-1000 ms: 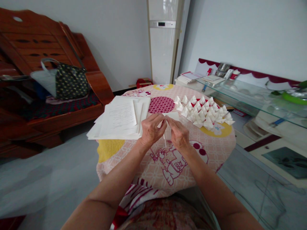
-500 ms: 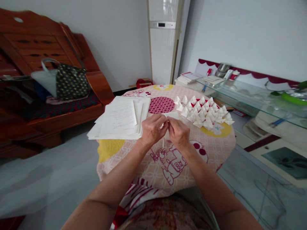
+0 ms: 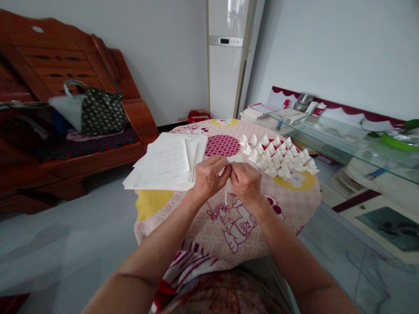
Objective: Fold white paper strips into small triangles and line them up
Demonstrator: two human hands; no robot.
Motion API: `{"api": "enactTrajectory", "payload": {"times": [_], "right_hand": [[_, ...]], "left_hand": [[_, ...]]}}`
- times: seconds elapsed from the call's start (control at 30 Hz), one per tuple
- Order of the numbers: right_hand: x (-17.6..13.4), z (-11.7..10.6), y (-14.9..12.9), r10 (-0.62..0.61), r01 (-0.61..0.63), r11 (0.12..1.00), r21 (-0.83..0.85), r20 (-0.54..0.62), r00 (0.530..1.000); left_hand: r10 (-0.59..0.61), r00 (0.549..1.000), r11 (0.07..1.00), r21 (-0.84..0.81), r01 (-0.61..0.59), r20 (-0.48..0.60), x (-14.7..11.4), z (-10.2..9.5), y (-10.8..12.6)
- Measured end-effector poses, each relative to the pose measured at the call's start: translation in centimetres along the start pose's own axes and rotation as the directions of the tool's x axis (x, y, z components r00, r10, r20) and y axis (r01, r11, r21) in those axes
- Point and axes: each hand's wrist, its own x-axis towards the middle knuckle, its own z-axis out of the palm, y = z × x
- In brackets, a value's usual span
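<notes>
left grip (image 3: 211,178) + right grip (image 3: 245,179): 1 paper (image 3: 225,195) | 1 paper stack (image 3: 160,170) | 20+ pyramids (image 3: 276,162)

Left hand (image 3: 210,176): bare | right hand (image 3: 247,181): bare | forearms (image 3: 160,240): bare | torso garment (image 3: 225,292): mottled rust-red/tan print, detail blurred

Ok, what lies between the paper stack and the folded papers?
In the head view: a pink circle, part of a white sheet, the left hand, the right hand and, below their grip, a white strip.
</notes>
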Motion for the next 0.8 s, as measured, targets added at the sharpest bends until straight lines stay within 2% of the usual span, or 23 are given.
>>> {"api": "enactTrajectory", "payload": {"times": [0.13, 0.43, 0.8], "right_hand": [[0.28, -0.23, 0.01, -0.021, 0.021, 1.0, -0.005, 0.011, 1.0], [0.23, -0.36, 0.02, 0.036, -0.038, 0.999, 0.029, 0.072, 0.997], [0.42, -0.43, -0.08, 0.032, -0.029, 0.999, -0.035, 0.087, 0.996]], "left_hand": [[-0.021, 1.0, 1.0, -0.021, 0.022, 0.016, 0.19, -0.25, 0.12], [-0.065, 0.998, 0.998, -0.023, 0.065, 0.02, 0.46, -0.65, 0.43], [0.047, 0.997, 0.987, 0.15, -0.056, 0.061, 0.53, -0.96, 0.38]]}}
